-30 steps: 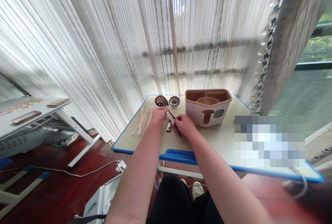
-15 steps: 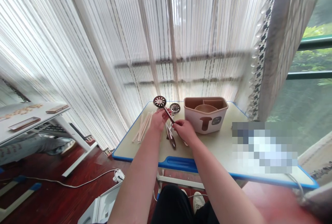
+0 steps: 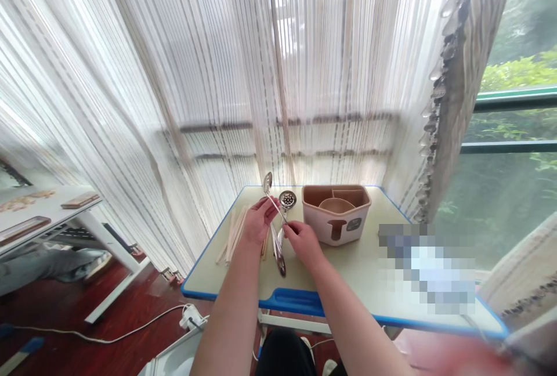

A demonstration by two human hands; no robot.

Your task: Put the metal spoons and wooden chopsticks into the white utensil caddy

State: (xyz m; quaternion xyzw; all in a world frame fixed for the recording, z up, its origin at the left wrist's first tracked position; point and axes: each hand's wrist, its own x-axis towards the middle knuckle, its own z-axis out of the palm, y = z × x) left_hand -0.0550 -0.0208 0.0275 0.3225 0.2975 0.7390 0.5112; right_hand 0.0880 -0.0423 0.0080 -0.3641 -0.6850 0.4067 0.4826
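A metal slotted spoon (image 3: pixel 268 181) is raised over the table, tilted, its head seen nearly edge-on. My right hand (image 3: pixel 301 238) is closed around its handle. Higher up, near the neck, the curled fingers of my left hand (image 3: pixel 261 218) rest against the shaft. Behind the hands lies a round skimmer (image 3: pixel 288 199) with small holes. A shiny metal utensil (image 3: pixel 281 264) crosses it, with its broad end toward me; its exact kind is unclear. Left of these lie several pale wooden chopsticks (image 3: pixel 232 239), partly covered by my left hand and forearm.
A brown and white divided utensil holder (image 3: pixel 337 230) stands right of my hands on the blue-edged table (image 3: pixel 348 289). A blurred-out patch (image 3: pixel 435 266) covers something at the right. Another table (image 3: pixel 69 216) with wooden pieces is at far left. Curtains hang behind.
The slotted spoon has turned from face-on to nearly edge-on, still in my hands. My view has shifted, so the table sits lower and a little further left.
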